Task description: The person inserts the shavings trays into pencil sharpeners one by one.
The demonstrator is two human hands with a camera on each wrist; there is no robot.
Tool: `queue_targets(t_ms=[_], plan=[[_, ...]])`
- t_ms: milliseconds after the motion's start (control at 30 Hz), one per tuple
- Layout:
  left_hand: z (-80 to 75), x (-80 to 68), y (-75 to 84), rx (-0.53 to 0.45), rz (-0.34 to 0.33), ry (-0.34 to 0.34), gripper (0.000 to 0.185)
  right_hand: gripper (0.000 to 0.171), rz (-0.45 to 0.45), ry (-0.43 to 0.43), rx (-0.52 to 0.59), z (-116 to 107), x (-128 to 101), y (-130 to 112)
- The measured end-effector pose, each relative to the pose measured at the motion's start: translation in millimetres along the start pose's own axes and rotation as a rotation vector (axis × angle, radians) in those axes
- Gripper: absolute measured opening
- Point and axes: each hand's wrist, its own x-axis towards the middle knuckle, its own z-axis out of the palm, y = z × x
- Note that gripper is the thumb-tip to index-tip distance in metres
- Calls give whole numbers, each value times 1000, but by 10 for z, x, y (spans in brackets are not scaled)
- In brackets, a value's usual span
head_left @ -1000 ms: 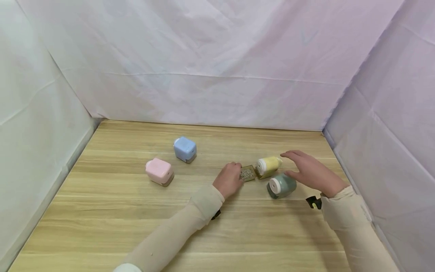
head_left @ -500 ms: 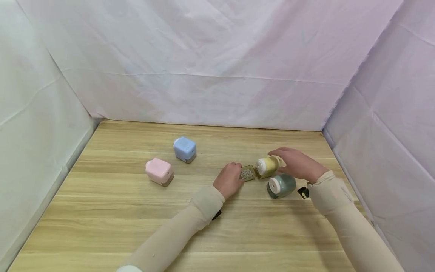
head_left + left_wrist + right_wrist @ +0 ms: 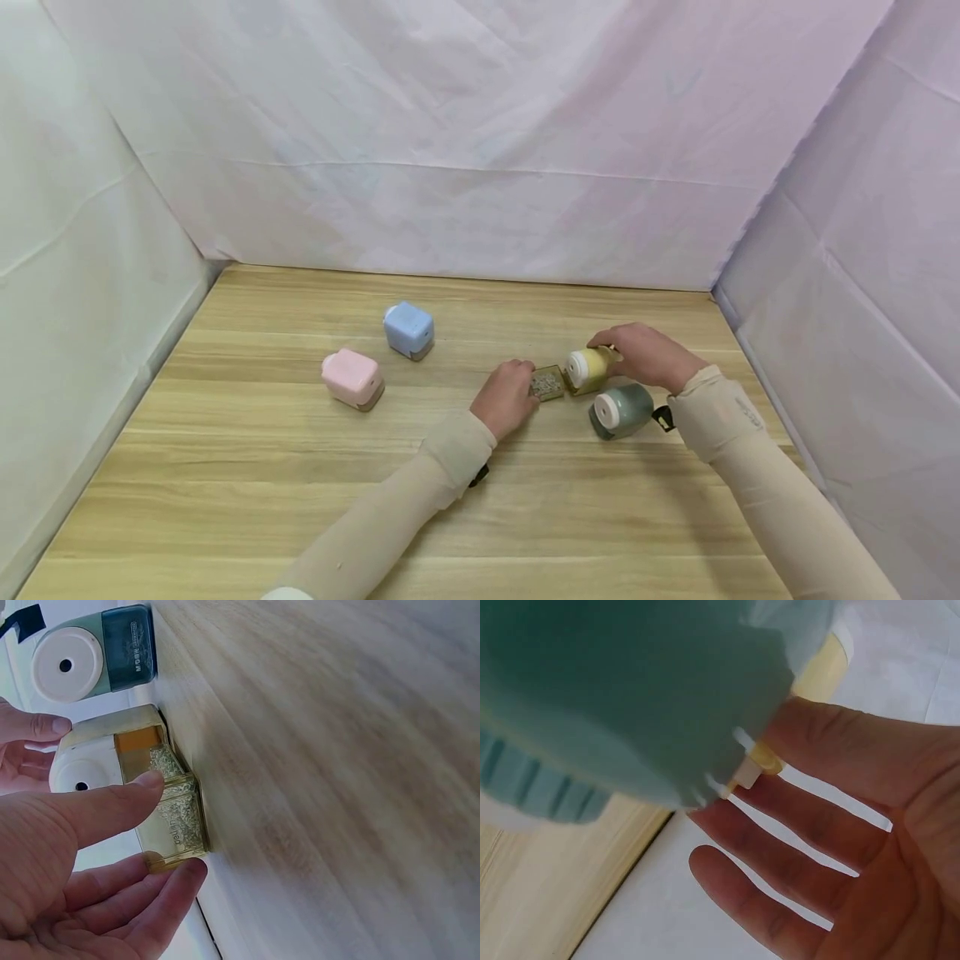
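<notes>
Beside the green sharpener (image 3: 621,410), left hand (image 3: 505,399) fingers (image 3: 112,806) pinch the shavings drawer (image 3: 174,814).

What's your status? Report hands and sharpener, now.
Left hand pinches the shavings drawer, drawn partway from the yellow sharpener. Right hand rests on the sharpener, fingers straight. Green sharpener lies close beside.

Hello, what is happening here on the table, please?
A person works on a yellow pencil sharpener lying on its side on a wooden table. The left hand pinches its clear shavings drawer, which is pulled partly out and holds shavings. The right hand rests on the sharpener's body. A green sharpener lies beside it; pink and blue ones stand further left.
</notes>
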Motion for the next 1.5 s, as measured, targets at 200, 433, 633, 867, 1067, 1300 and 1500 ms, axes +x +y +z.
queue_targets(t_ms=[200, 433, 633, 867, 1067, 1300, 1500], plan=[[13, 43, 20, -13, 5, 0, 43, 41, -3, -7, 5, -16, 29, -22], [33, 97, 25, -28, 27, 8, 38, 41, -14, 10, 9, -30, 29, -52], [76, 177, 70, -21, 24, -13, 38, 40, -13, 20, 16, -19, 30, -29], [128, 240, 126, -22, 31, -17, 37, 39, -15, 7, 17, -37, 37, -29], [145, 255, 145, -20, 31, -6, 39, 38, -24, 12, 9, -45, 38, -28], [170, 255, 166, -22, 35, -11, 44, 37, -13, 16, 4, -37, 17, -12], [222, 281, 212, -28, 34, 0, 45, 36, -6, 19, 5, -35, 19, -35]])
